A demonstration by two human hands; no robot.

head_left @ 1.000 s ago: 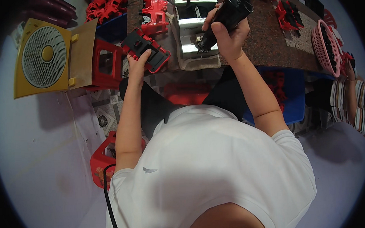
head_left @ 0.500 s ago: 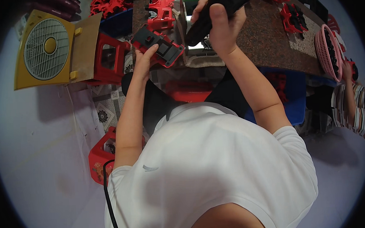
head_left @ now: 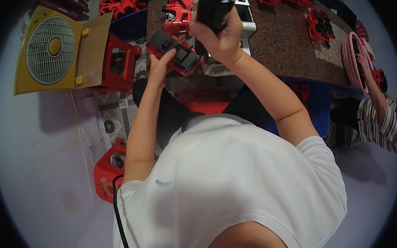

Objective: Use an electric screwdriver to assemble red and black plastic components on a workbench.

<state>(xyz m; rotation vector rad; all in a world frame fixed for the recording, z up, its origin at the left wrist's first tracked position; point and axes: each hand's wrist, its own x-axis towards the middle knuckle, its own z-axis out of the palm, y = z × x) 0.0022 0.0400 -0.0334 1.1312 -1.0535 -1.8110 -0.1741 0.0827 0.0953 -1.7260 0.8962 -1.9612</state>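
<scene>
Tool (head_left: 213,10): black and cylindrical, at the upper centre of the frame; its lower end shows beneath the right hand (head_left: 225,39), near the right edge of the red-and-black part (head_left: 170,44). Whether the two touch, I cannot tell.
Right grip: fingers wrapped round the tool, thumb along its left side.
Red-and-black part: upper left of centre, tilted, its dark face upward, in the left hand (head_left: 160,69).
Left grip: closed on the part's lower edge, thumb laid across the dark face; the other fingers are mostly hidden.
Tabletop (head_left: 276,38): speckled brown, across the top of the frame.
Pale metal box (head_left: 245,16): just right of the tool, partly covered by the right hand.
Red frames (head_left: 179,14): on the tabletop, above the held part.
Fan (head_left: 49,48): yellow, upper left.
Pink basket (head_left: 349,64): far right, with a co-worker's hand (head_left: 363,62) at it.
</scene>
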